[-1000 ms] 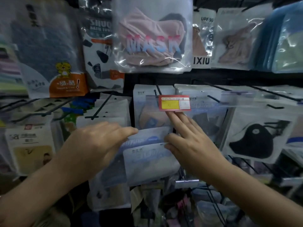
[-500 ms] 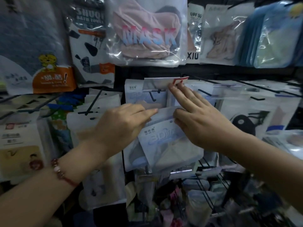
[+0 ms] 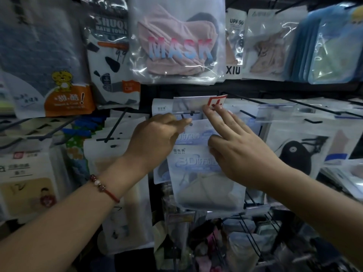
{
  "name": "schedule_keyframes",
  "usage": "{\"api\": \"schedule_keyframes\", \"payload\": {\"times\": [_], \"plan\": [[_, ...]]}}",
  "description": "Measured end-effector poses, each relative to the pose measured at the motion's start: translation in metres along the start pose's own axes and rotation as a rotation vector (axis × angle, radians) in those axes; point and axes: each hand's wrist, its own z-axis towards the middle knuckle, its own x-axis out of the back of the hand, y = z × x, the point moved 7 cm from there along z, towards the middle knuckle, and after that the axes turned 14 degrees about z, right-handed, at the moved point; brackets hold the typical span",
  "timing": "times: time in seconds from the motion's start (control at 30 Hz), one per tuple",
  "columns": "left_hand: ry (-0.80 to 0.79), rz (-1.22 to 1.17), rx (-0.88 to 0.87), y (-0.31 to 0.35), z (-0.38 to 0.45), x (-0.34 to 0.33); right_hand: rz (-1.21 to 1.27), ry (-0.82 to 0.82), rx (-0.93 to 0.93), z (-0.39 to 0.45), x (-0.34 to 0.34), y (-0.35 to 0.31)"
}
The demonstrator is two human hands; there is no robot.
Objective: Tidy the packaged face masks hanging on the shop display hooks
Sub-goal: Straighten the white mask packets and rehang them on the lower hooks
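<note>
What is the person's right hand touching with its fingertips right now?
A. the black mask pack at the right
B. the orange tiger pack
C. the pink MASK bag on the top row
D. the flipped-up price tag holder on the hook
D: the right hand reaches up with straight fingers whose tips meet the price tag holder, flipped up above the hook.

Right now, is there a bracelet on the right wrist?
No, the red beaded bracelet sits on the left wrist; the right wrist is bare.
</note>
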Motion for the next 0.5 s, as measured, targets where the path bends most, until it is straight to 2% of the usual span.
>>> {"api": "schedule_keyframes", "payload": {"times": [0.13, 0.33, 0.5], "plan": [[-0.035, -0.069, 0.081, -0.013, -0.003, 0.0, 0.012, 0.019, -0.001, 0.0, 0.0, 0.0], [-0.039, 0.341, -0.145, -0.005, -0.003, -0.02, 0.011, 0.014, -0.013, -0.001, -0.001, -0.001], [0.028, 0.347, -0.16, -0.002, -0.014, -0.009, -0.025, 0.015, -0.013, -0.001, 0.0, 0.001]]}}
